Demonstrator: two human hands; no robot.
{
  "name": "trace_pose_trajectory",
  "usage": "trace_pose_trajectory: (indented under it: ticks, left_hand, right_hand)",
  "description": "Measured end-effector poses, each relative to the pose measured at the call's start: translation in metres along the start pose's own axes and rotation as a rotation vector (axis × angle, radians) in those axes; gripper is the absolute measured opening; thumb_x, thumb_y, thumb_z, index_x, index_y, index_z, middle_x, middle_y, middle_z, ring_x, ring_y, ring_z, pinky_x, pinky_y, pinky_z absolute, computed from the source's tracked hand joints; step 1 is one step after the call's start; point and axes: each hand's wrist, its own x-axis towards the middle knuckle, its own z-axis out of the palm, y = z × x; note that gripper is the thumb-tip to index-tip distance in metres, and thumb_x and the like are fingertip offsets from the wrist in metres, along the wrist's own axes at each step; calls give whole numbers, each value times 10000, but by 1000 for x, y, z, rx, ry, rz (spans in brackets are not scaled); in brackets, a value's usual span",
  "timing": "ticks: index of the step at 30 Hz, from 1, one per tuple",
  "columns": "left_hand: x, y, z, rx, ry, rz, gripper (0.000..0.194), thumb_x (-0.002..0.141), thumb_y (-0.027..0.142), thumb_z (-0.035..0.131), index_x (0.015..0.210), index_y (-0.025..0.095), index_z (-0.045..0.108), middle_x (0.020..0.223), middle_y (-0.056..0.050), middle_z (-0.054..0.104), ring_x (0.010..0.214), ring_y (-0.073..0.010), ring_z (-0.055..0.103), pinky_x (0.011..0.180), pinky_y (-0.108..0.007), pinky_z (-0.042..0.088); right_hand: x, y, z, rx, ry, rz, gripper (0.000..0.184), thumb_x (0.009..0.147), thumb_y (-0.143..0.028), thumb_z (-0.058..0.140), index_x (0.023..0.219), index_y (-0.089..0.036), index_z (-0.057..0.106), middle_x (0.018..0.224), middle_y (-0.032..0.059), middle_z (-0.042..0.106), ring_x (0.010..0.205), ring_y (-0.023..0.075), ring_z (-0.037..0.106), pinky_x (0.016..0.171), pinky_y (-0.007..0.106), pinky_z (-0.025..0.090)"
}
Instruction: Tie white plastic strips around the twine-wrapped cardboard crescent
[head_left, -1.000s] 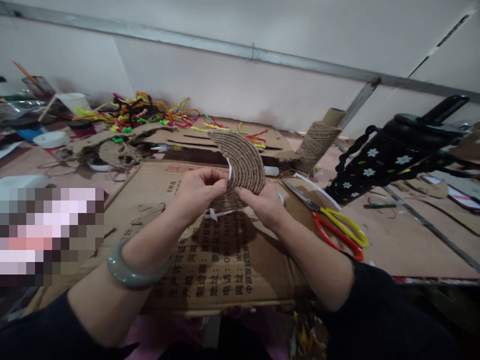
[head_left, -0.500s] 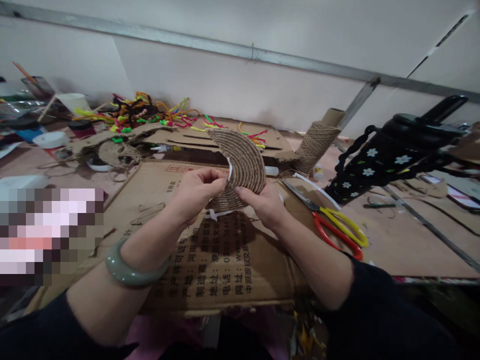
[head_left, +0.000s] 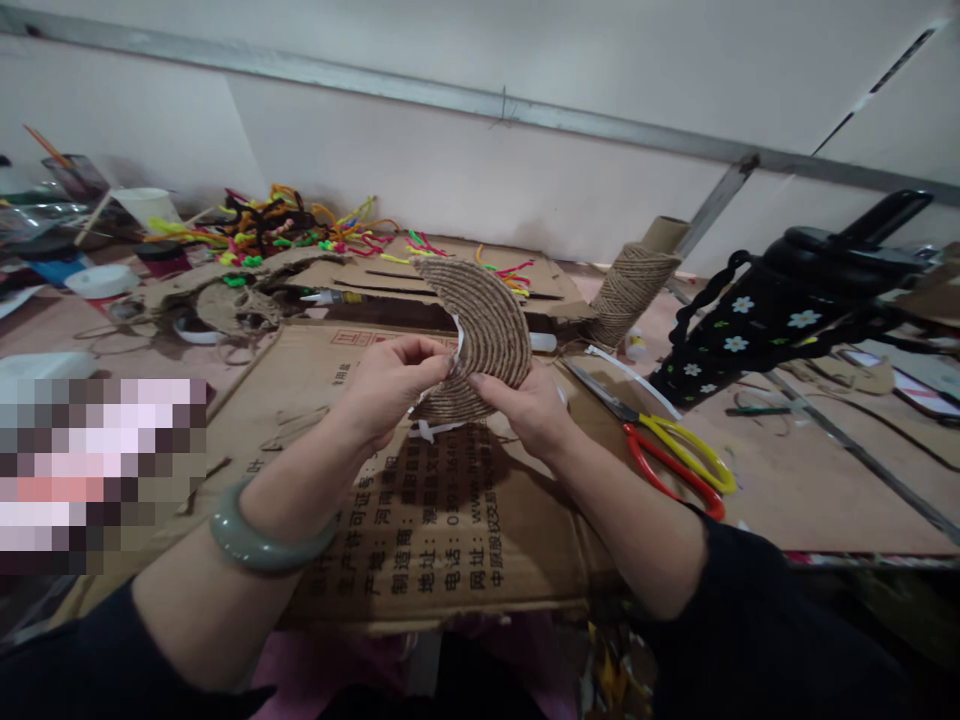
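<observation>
A crescent-shaped piece covered in rows of brown twine (head_left: 491, 315) is held up above a flattened cardboard sheet (head_left: 315, 360). My right hand (head_left: 529, 405) grips its lower right part, thumb on the twine face and fingers behind. At the inner curve, my left hand (head_left: 401, 385) is closed in a pinch against the edge, where a white backing shows. Whether its fingertips hold the edge itself or a twine end is too small to tell. The fingers behind the piece are hidden. Scissors (head_left: 649, 435) with red and yellow handles lie right of my right hand.
A twine spool (head_left: 637, 280) stands behind, left of a black flowered tumbler (head_left: 757, 310). Colourful pipe cleaners (head_left: 277, 220) are heaped at the back left, near paint pots (head_left: 101, 285) and a white cup (head_left: 146, 207). A glue tube (head_left: 334, 297) lies behind the cardboard.
Almost nothing differs. Both hands keep their hold on the twine crescent, and my left fingers have shifted only very slightly at its inner edge.
</observation>
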Motion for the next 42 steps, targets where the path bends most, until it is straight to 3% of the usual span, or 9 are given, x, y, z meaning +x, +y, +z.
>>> trace_pose_trajectory:
  ticks: [16,20,28,36,42]
  left_hand:
    - [1,-1,-1,-51,7,33,132,566,235,750,560,166,638,591,-5,611,563,-94,504,579,-234,423]
    - [1,-3,-1,10,38,77,145,599,286,750,618,167,670,638,-21,650,583,-110,539,580,-246,451]
    - [0,-5,-2,198,-39,151,176,651,315,692,718,152,701,643,-22,674,533,-110,545,519,-233,442]
    - [0,-5,-2,460,94,319,125,684,279,622,680,176,694,617,-4,667,533,-113,536,505,-225,410]
    - [-2,-5,-3,491,163,328,112,691,272,616,656,174,657,600,4,637,529,-101,503,524,-229,396]
  right_hand:
    - [0,0,-2,76,-7,62,254,665,-325,704,860,-171,647,857,34,682,767,158,611,766,356,515]
    - [0,2,-3,81,3,83,227,669,-320,697,838,-173,658,842,25,676,749,149,600,751,342,504]
    - [1,1,-4,35,19,66,198,665,-323,690,791,-173,660,809,23,660,741,151,581,753,353,498]
    - [2,2,-5,46,-8,56,233,666,-338,693,829,-173,670,836,29,674,751,154,589,759,352,504]
    - [1,1,-4,59,-1,57,210,660,-320,691,812,-178,661,812,20,667,737,149,582,748,346,502]
